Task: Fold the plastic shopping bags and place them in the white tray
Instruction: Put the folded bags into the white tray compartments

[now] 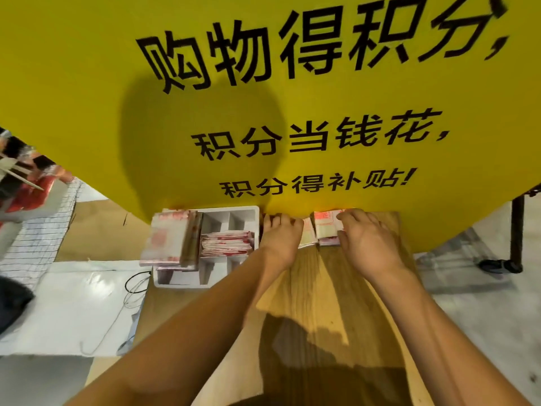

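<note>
A white and red plastic shopping bag (325, 231) lies partly folded on the wooden board (316, 288), right against the yellow sign. My left hand (279, 235) rests on its left part with the fingers curled at the far edge. My right hand (366, 241) lies on its right part, fingers bent over the bag's edge. The white tray (234, 212) stands just left of my left hand. It holds several folded bags (227, 244) in a middle compartment, and a thick bundle of bags (171, 238) lies across its left side.
A big yellow sign (263, 98) with black characters rises directly behind the board. White sheets (73, 303) and a thin black cable (134, 285) lie on the floor at left. A black stand leg (516, 238) is at right.
</note>
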A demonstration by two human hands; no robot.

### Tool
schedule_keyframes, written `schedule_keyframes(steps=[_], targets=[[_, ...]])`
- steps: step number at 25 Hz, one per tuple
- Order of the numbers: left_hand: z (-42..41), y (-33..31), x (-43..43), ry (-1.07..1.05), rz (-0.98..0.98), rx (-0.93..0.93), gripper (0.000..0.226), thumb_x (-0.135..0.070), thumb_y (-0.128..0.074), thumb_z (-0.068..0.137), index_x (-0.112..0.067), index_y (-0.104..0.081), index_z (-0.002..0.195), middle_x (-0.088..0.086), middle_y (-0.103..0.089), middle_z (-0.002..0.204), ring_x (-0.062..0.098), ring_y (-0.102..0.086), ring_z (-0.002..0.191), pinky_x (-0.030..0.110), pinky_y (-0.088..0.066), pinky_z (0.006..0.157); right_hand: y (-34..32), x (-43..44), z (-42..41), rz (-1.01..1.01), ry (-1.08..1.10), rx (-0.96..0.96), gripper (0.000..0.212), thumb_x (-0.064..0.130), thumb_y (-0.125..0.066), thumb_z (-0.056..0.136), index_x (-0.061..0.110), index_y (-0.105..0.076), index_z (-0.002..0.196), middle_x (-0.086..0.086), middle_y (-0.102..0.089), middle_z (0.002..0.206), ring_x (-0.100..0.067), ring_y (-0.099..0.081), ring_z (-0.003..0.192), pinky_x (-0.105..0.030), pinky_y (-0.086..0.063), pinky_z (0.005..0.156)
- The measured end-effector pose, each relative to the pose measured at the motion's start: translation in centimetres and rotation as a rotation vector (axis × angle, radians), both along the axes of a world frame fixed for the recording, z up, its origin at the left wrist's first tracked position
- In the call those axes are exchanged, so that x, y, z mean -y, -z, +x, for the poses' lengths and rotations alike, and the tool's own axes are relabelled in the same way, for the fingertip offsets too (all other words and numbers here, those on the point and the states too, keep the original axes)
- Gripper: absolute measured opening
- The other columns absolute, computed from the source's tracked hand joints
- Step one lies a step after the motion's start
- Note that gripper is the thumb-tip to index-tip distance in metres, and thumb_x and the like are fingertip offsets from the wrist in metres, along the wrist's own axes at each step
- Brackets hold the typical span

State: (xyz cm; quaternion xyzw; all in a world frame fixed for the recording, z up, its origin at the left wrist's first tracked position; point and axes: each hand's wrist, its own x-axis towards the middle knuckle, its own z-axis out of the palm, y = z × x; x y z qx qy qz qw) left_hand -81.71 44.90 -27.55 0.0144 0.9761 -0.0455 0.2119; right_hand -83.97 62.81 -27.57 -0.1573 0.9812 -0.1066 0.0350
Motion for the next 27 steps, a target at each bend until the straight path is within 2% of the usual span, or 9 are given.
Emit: schedule_keyframes(steps=[4,7,9,11,14,16,19,22,27], targets=[[0.3,0.7,-0.5,-0.047,0.085,0.078,0.085,-0.032,-0.081,0.078,-0.013,-0.033,0.146,0.016,-0.039,0.142,0.035,-0.038,0.133,0.045,-0.034,0.111,1.4,-0.3,-2.7,0.006,-0.095,0.069,0.047,0.020,-0.057,0.097,0.023,-0.047,0.142,-0.002,-0.046,0.148,-0.026,-0.043,0.131,-0.035,-0.037,0.100],[1.5,0.6,-0.9,-0.080,0.180,0.107,0.088,-0.030,-0.086,0.075,-0.011,-0.035,0.144,0.015,-0.035,0.143,0.034,-0.049,0.125,0.042,-0.044,0.102,2.2,-0.5,-3.3,-0.013,-0.111,0.139,0.049,0.022,-0.062,0.094,0.021,-0.048,0.142,-0.002,-0.046,0.146,-0.026,-0.044,0.130,-0.036,-0.038,0.101],[2.5,-0.1,-1.1,-0.111,0.306,0.062,0.075,-0.018,-0.080,0.081,-0.010,-0.038,0.142,0.014,-0.035,0.145,0.032,-0.058,0.115,0.038,-0.051,0.092,1.9,-0.3,-2.9,-0.047,-0.131,0.088,0.048,0.019,-0.064,0.093,0.019,-0.051,0.139,-0.004,-0.049,0.143,-0.027,-0.046,0.127,-0.037,-0.039,0.099],[3.6,-0.9,-1.0,-0.080,0.409,-0.002,0.055,-0.011,-0.069,0.090,-0.010,-0.044,0.138,0.012,-0.046,0.140,0.029,-0.060,0.114,0.035,-0.051,0.088,0.9,-0.3,-1.5,-0.245,-0.141,0.036,0.042,0.020,-0.065,0.093,0.017,-0.057,0.134,-0.003,-0.055,0.135,-0.024,-0.051,0.122,-0.035,-0.042,0.096],[5.7,-2.5,0.9,-0.035,0.545,-0.145,0.037,-0.015,-0.061,0.094,-0.015,-0.051,0.130,0.008,-0.060,0.123,0.023,-0.060,0.107,0.029,-0.047,0.079,-2.1,-0.4,1.8,-0.662,-0.182,0.340,0.038,0.039,-0.070,0.089,0.030,-0.062,0.125,0.016,-0.063,0.116,0.003,-0.059,0.104,-0.018,-0.046,0.086],[7.1,-3.7,3.0,-0.041,0.626,-0.240,0.029,-0.022,-0.065,0.093,-0.020,-0.058,0.120,0.002,-0.063,0.113,0.017,-0.061,0.098,0.026,-0.045,0.074,-3.4,0.6,3.3,-0.681,-0.285,0.535,0.037,0.043,-0.075,0.081,0.039,-0.063,0.115,0.023,-0.067,0.104,0.008,-0.061,0.095,-0.014,-0.047,0.081],[9.2,-5.0,6.0,-0.069,0.727,-0.296,0.024,-0.030,-0.073,0.088,-0.018,-0.064,0.107,-0.002,-0.066,0.099,0.012,-0.060,0.086,0.030,-0.049,0.070,-3.7,3.7,4.6,-0.533,-0.398,0.464,0.025,0.041,-0.077,0.083,0.041,-0.063,0.103,0.022,-0.069,0.089,0.006,-0.062,0.083,-0.021,-0.048,0.071],[10.4,-5.6,9.9,-0.057,0.606,-0.296,0.033,-0.028,-0.078,0.083,-0.020,-0.064,0.110,-0.004,-0.064,0.106,0.015,-0.058,0.094,0.034,-0.051,0.078,-4.1,7.1,5.8,-0.456,-0.464,0.346,0.013,0.040,-0.070,0.090,0.041,-0.058,0.084,0.021,-0.056,0.068,0.003,-0.054,0.066,-0.018,-0.035,0.057],[10.0,-5.5,16.9,0.061,0.217,-0.404,0.054,-0.032,-0.078,0.082,-0.022,-0.058,0.132,0.002,-0.056,0.136,0.026,-0.047,0.130,0.046,-0.034,0.107,-4.0,10.1,7.1,-0.355,-0.455,0.235,0.011,0.031,-0.065,0.094,0.031,-0.065,0.105,0.015,-0.062,0.091,-0.006,-0.056,0.078,-0.013,-0.032,0.058]])
